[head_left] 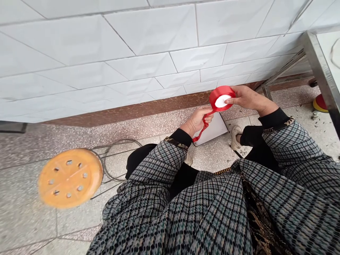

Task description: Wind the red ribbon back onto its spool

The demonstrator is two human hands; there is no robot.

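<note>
A roll of red ribbon (215, 96) with a white core is held up in front of me. My right hand (245, 98) grips the roll from its right side, the thumb on the white core. Just left of the roll and a little lower, my left hand (198, 120) is closed on the ribbon's loose strip (205, 126). The strip runs from the bottom of the roll through my fingers and hangs down below them.
An orange round stool (70, 177) with holes stands at the left. A white flat board (214, 130) lies on the floor below my hands. A metal-framed table (322, 71) is at the right, a red and yellow object (320, 103) near it. The tiled wall (164, 32) rises ahead.
</note>
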